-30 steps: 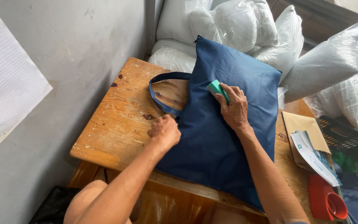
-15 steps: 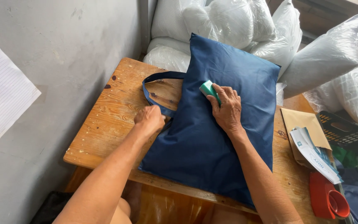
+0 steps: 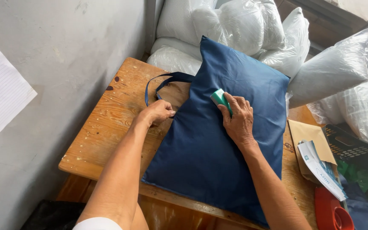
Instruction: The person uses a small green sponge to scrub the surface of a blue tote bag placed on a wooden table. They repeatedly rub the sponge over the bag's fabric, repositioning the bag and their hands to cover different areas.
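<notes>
A dark blue fabric tote bag lies flat on a worn wooden table. Its strap handle loops out to the left. My left hand pinches the bag's left edge where the handle joins. My right hand rests on top of the bag and presses a small green block against the fabric.
Clear plastic bags of white stuffing pile up behind the table. A brown envelope and printed leaflets lie at the table's right edge. Beside them are a black crate and a red container. A grey wall stands left.
My left hand has moved up and away along the bag's left edge toward the handle. The right hand with the green block has stayed almost where it was.
</notes>
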